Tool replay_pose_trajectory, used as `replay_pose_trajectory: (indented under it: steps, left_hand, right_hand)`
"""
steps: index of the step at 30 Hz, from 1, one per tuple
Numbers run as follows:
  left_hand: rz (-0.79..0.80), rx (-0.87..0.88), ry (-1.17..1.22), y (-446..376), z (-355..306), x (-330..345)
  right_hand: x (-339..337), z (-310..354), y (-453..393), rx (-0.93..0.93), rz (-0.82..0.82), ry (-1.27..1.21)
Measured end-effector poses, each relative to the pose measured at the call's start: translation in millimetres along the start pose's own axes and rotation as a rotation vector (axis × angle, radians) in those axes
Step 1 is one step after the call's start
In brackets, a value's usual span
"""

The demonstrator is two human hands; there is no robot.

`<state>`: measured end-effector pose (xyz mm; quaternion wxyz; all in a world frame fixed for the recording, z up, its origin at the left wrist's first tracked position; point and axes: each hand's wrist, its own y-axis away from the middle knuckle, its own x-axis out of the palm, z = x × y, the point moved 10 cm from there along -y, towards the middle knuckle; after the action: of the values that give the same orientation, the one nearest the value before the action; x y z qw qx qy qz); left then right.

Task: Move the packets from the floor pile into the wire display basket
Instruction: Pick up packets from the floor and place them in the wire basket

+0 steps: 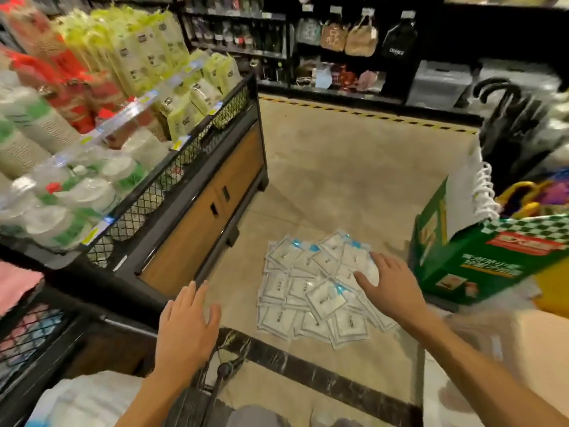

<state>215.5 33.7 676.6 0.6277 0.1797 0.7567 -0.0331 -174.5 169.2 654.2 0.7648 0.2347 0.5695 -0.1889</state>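
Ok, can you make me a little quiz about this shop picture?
1. True or false: the right hand is over the pile of white packets.
2. What does the left hand hold? A) a packet B) nothing C) a cup
3. Fill in: the green box stands to the ___ of the pile.

Key: 1 true; 2 B; 3 right.

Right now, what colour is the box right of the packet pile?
Green box, with a green-white checked edge; head view.
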Motion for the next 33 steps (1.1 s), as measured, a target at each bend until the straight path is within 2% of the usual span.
replay_pose_trajectory:
  steps: [7, 14, 20, 25, 33]
  left_hand:
    - [0.099, 0.153, -0.04, -84, -62, 32]
    - [0.219, 0.328, -0.062, -193, -93, 90]
    - [0.358, 0.339, -0.076, -265, -105, 168]
    - [0.418, 0.294, -0.121, -324, -100, 280]
    - [0.455, 0.246, -0.183, -415, -85, 550]
  right_hand:
    - [28, -48, -36, 0.147, 0.027, -0.021]
    - [64, -61, -72, 0.308, 0.053, 0.006]
    - [126, -69, -118, 0.398, 0.1, -0.015]
    - [227, -99, -162, 0.484, 0.184, -0.019]
    - [462, -178, -238, 0.587, 0.232, -0.099]
